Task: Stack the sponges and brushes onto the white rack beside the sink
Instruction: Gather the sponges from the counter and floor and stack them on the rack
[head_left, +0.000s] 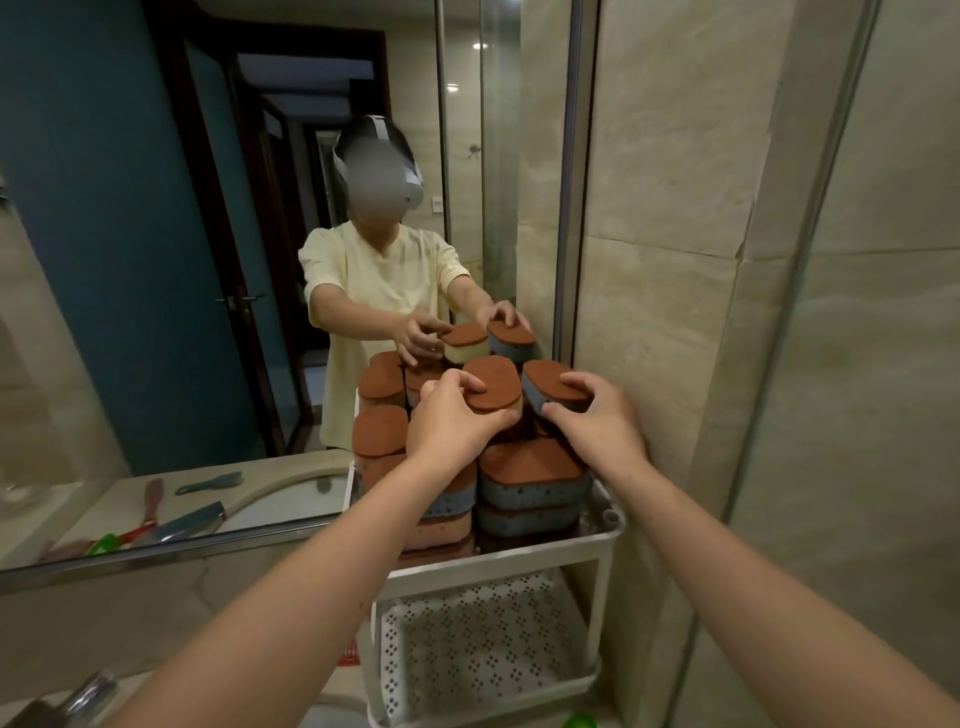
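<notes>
While sponge stacks (530, 467) fill the top tier of the white rack (519, 558) mid-frame, left grip (457, 418) curls round a cream sponge (498, 387), right grip (597, 423) round a blue sponge (540, 376), both on top.

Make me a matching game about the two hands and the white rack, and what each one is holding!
Column one:
1. left hand
2. right hand
3. white rack

Column two:
A. holds piles of sponges
B. grips the blue-sided sponge
C. grips the cream-sided sponge

Pairs: 1-C, 2-B, 3-A.
</notes>
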